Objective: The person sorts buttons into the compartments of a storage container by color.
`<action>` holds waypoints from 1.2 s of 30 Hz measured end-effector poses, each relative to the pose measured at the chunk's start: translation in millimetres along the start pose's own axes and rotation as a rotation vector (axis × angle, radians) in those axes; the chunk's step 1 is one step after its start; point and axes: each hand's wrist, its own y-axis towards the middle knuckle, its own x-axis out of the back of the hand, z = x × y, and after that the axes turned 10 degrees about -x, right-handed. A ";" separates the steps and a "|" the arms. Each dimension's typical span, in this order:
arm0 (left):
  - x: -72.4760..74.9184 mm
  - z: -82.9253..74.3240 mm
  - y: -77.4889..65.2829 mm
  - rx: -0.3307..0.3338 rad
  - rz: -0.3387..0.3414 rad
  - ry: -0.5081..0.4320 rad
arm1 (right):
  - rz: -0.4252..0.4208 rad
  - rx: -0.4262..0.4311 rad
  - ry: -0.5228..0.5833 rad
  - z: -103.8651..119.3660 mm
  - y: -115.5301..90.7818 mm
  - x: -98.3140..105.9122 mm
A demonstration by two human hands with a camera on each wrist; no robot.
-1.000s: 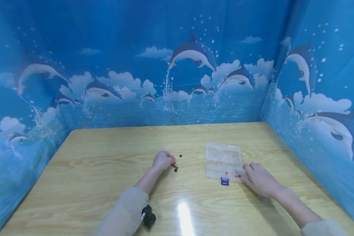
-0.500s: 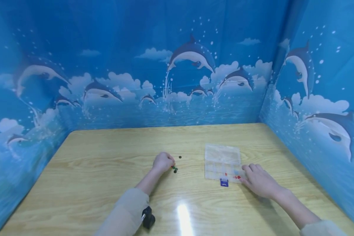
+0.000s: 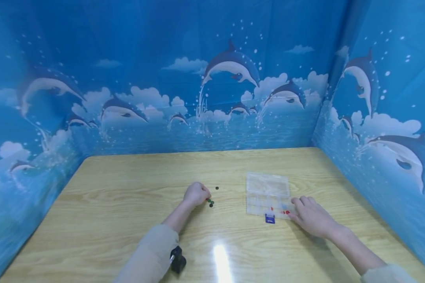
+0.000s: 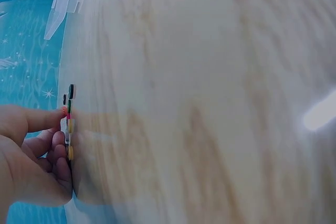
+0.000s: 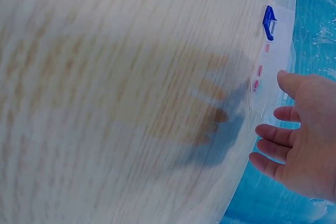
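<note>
My left hand (image 3: 196,194) is over a small cluster of coloured buttons (image 3: 211,202), its fingers bent and the thumb and fingertips pinching a small red button (image 4: 64,111). Green and dark buttons show beside the fingertips; yellow and pink ones (image 4: 70,125) appear edge-on in the left wrist view, partly hidden by the fingers. My right hand (image 3: 312,215) lies at the right side of a clear compartment box (image 3: 267,184), its fingers relaxed and slightly spread, the fingertips right at the box's edge. Red pieces (image 3: 287,212) sit in the front compartments, and the box lid lies folded back.
A lone dark button (image 3: 217,188) lies on the wooden table (image 3: 127,184) beyond the left hand. The box's blue latch (image 3: 270,218) sticks out toward the front. A dolphin-printed blue curtain (image 3: 156,129) borders the table at the back and sides.
The left fingers have shifted slightly within the button cluster, and the red and pink pieces seen at the fingertips are now mostly covered. The right hand and the box stay in place.
</note>
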 end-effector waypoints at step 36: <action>0.1 -30.0 -3.8 -0.238 0.158 -0.288 | -0.012 0.013 0.002 1.2 0.5 1.7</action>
